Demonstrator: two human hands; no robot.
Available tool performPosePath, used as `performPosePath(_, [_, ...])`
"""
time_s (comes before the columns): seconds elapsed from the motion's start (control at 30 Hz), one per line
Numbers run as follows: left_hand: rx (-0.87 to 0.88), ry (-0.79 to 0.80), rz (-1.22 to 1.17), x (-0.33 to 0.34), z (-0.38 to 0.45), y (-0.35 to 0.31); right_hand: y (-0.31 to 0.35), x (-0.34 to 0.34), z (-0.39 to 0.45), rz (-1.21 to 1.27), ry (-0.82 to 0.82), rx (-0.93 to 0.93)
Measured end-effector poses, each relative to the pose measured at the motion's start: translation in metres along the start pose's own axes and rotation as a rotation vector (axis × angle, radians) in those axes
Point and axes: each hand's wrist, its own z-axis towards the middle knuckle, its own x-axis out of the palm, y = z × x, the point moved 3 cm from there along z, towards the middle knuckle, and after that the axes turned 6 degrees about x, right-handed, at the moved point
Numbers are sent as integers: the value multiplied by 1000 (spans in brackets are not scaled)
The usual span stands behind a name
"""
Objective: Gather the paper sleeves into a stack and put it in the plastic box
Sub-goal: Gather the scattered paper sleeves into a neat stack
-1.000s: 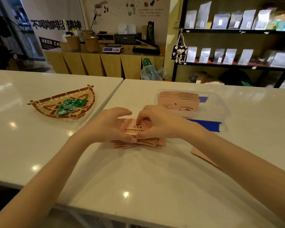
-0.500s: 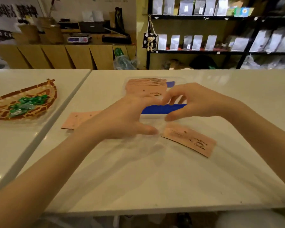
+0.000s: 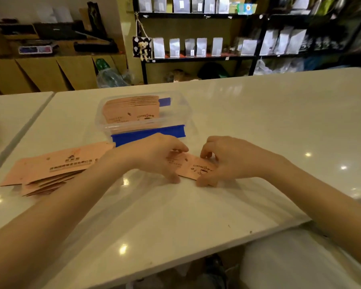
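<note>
I have one stray sleeve [image 3: 193, 167] flat on the table [image 3: 258, 113], just right of the frame's centre, and both my hands are on it. My left hand [image 3: 154, 155] covers its left end, fingers curled down with the thumb at the near edge; my right hand [image 3: 225, 159] pinches the right end, fingertips bent onto the top and thumb at the near edge. Neither hand is closed into a fist. They are half-curled so I can slide or lift the thin paper off the slick top, I judge. The rest of the loose sleeves lie as a fanned pile [image 3: 50, 170] at the left of the frame, under my left forearm, waiting to be squared. Behind my hands, at upper centre, the clear box [image 3: 104, 126] with its blue clip [image 3: 148, 133] already holds a stack [image 3: 131, 109], standing near enough for a short carry.
</note>
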Motion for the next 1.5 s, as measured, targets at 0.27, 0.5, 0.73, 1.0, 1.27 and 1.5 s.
performPosePath(0.27, [-13,-102,-64,-1,-1,2,1,-7,6,65,4,-6])
performPosePath(0.5, [-39,-244,18,-35,-22,-12,12,-30,7,185,-27,-89])
performPosePath(0.73, [-103,-415,0,-64,-69,2,54,-59,17,212,-174,-256])
performPosePath(1.0, [-345,-519,-48,-62,-127,55,120,-62,51,156,-227,-454])
performPosePath(1.27, [-503,-507,-101,-38,-178,88,170,-37,68,23,-197,-559])
performPosePath(1.5, [-465,-561,-135,-18,-187,96,179,-18,72,16,-126,-570])
